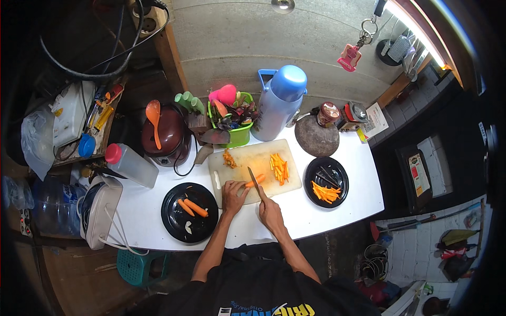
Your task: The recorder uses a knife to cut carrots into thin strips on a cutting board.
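Note:
My left hand [235, 196] holds a peeled carrot [257, 180] down on a white plastic cutting board [237, 158]. In my right hand [270, 212] is the handle of a kitchen knife [253, 178], its blade across the carrot. Carrot sticks [280, 169] lie at the board's right side, and small orange scraps [229, 158] near its upper left corner. Left of the board, a black plate [170, 213] bears two carrots [195, 207] and a few pale scraps. To the right, another black plate [345, 185] holds more carrot sticks [325, 192] and a dark utensil that looks like tongs.
Behind the board stand a blue vacuum flask [278, 106], a green basket [239, 137] of chillies and shallots, and a stone mortar [317, 136]. A maroon rice cooker [166, 134], a plastic bottle [136, 168] and a beige bag [103, 213] are at the left.

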`<state>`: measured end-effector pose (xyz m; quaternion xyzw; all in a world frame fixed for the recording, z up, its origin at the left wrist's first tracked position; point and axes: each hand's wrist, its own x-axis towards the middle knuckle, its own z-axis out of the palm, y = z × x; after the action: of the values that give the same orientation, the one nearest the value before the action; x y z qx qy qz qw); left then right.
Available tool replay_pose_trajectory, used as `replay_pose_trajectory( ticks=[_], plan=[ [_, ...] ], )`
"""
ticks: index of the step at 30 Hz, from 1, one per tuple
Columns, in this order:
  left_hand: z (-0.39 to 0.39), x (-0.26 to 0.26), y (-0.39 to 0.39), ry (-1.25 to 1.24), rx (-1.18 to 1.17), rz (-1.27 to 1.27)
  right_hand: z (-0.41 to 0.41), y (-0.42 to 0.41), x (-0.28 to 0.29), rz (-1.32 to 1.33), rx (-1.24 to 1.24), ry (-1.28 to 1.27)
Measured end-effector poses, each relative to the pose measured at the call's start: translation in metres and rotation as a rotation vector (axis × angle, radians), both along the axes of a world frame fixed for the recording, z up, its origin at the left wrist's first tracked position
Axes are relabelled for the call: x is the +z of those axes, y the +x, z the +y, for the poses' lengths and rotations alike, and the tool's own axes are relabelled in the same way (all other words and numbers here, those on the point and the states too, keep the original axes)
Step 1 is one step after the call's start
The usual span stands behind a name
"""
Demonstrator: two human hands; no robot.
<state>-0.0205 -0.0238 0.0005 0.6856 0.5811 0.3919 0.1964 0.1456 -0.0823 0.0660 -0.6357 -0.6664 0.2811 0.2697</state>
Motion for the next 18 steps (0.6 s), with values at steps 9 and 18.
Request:
replay_pose_trajectory(
  ticks=[9, 18],
  plan=[
    [0.000, -0.001, 0.001, 0.077, 0.037, 0.008, -0.002, 0.009, 0.008, 0.010, -0.009, -0.072],
    [0.001, -0.006, -0.004, 0.056, 0.013, -0.030, -0.002, 0.006, 0.009, 0.016, 0.034, -0.089]
  ],
)
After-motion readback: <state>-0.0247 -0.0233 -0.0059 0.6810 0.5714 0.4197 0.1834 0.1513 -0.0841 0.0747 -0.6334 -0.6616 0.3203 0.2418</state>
